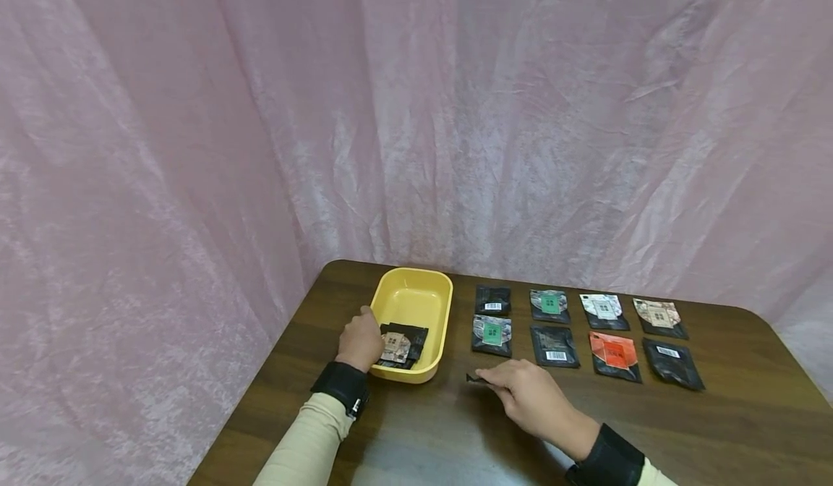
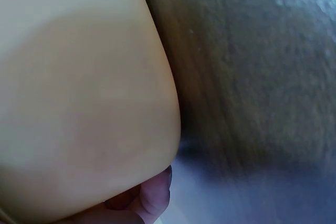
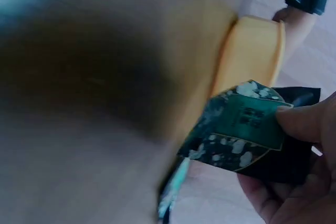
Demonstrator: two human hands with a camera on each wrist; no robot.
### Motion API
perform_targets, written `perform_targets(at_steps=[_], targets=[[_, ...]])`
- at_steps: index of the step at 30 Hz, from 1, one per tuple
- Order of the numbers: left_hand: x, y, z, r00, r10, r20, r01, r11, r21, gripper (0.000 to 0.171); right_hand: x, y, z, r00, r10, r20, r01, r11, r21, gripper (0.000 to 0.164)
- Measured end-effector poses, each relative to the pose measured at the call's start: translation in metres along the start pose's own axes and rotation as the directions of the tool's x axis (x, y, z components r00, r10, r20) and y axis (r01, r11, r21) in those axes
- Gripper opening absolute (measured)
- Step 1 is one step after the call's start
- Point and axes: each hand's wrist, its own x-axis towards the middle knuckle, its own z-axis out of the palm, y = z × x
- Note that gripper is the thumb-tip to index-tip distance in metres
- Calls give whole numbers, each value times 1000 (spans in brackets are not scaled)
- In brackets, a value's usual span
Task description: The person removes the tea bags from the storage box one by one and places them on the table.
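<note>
My left hand (image 1: 361, 338) grips the left rim of a yellow plastic tub (image 1: 446, 320), its fingertips (image 2: 156, 192) showing at the tub's edge in the left wrist view. Inside the tub's near end lie several black sachets (image 1: 406, 343), the top one with a beige label. To the right of the tub, my right hand (image 1: 527, 395) pinches a sachet (image 3: 247, 121) between thumb and fingers. It is dark with a green label and a white floral print in the right wrist view, and looks edge-on from the head. The hand is held low over the table in front of the rows.
Two rows of flat sachets occupy the back right of the brown wooden table (image 1: 729, 428). Among them are a green-labelled one (image 1: 492, 335), an orange one (image 1: 614, 356), a white-labelled one (image 1: 605, 311) and a plain black one (image 1: 673, 363). A pink curtain (image 1: 416, 110) hangs behind.
</note>
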Motion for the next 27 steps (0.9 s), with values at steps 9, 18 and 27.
perform_targets(at_steps=[9,18,27], targets=[[3,-1,1,999,-32,24,32,1000,-1,42,-15,10,9,976,-1,219,-9,999,47,30],[-3,1,-3,999,-29,24,29,1000,-4,41,-13,13,9,943,-30,332,13,999,53,36],[-4,4,-6,999,-39,26,40,999,-20,43,-3,18,6,878,44,476,-116,986,122,59]])
